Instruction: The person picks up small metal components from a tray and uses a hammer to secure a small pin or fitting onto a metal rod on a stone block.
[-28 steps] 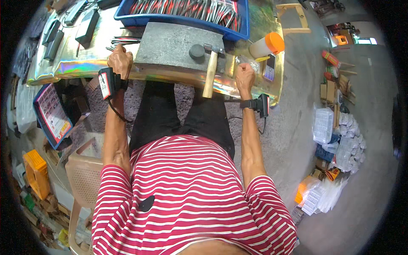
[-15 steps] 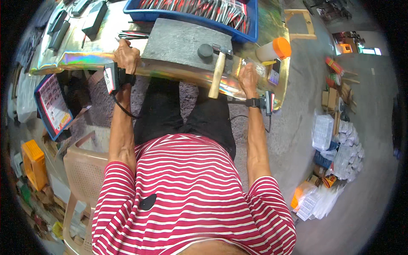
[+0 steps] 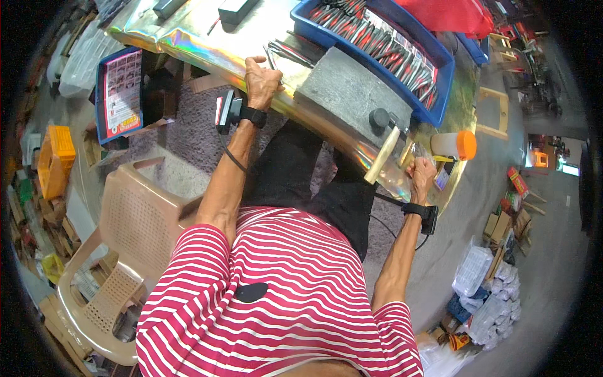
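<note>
My left hand [image 3: 262, 83] is closed at the table's front edge, with a slim grey metal piece [image 3: 271, 58] sticking up from its fingers. Beside it lie several slim dark pieces [image 3: 294, 53], some touched with red. My right hand [image 3: 423, 172] is closed in a pinch by a clear plastic bag [image 3: 411, 152]; what it pinches is too small to make out. Between my hands rests a grey stone slab [image 3: 348, 91]. On its right end are a round black disc [image 3: 379, 118] and a hammer with a wooden handle [image 3: 382, 157], the handle jutting past the edge.
A blue bin [image 3: 447, 94] full of red-and-black slim tools stands behind the slab. Right of it is a jar with an orange lid [image 3: 466, 145]. Black boxes [image 3: 235, 10] lie at the far left. A plastic chair [image 3: 141, 207] stands at my left; bagged goods [image 3: 502, 289] lie rightward.
My view and body have turned, so the table now slants down to the right. Both hands stay closed near their same places; the chair shows more fully.
</note>
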Demonstrator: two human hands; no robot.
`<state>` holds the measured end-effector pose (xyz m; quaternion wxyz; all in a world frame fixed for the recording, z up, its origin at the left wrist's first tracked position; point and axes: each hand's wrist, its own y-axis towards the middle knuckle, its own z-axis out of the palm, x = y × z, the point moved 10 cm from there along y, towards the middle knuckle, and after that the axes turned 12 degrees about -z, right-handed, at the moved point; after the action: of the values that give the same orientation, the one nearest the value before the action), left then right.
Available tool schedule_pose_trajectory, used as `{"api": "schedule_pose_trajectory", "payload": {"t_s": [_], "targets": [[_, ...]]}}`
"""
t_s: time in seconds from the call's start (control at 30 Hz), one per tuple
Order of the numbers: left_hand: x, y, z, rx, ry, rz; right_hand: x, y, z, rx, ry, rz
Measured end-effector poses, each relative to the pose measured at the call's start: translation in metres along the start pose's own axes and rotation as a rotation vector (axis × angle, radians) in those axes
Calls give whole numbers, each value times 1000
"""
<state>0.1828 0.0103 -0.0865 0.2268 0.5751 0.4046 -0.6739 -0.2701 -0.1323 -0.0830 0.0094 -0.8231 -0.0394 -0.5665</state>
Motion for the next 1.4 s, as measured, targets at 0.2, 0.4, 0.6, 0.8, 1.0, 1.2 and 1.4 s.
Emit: {"api": "schedule_pose_trajectory", "payload": {"t_s": [0.2, 0.4, 0.6, 0.8, 1.0, 1.2, 1.4], "targets": [[16, 2, 7, 168, -351, -168, -6, 1, -5, -55, 86, -21], [18, -7, 25, 458, -629, -283, -1, -6, 0, -82, 176, -23], [-27, -43, 45, 631, -631, -256, -2, -9, 4, -61, 319, -24], [-61, -98, 87, 844, -536, -196, 38, -22, 12, -107, 495, -29], [-55, -140, 121, 929, -535, -303, 136, -57, 71, 113, 635, -172], [-42, -174, 144, 1053, -712, -538, 181, -84, 91, 131, 633, -319], [-35, -191, 155, 1094, -783, -635, 184, -90, 82, 61, 641, -358]]}}
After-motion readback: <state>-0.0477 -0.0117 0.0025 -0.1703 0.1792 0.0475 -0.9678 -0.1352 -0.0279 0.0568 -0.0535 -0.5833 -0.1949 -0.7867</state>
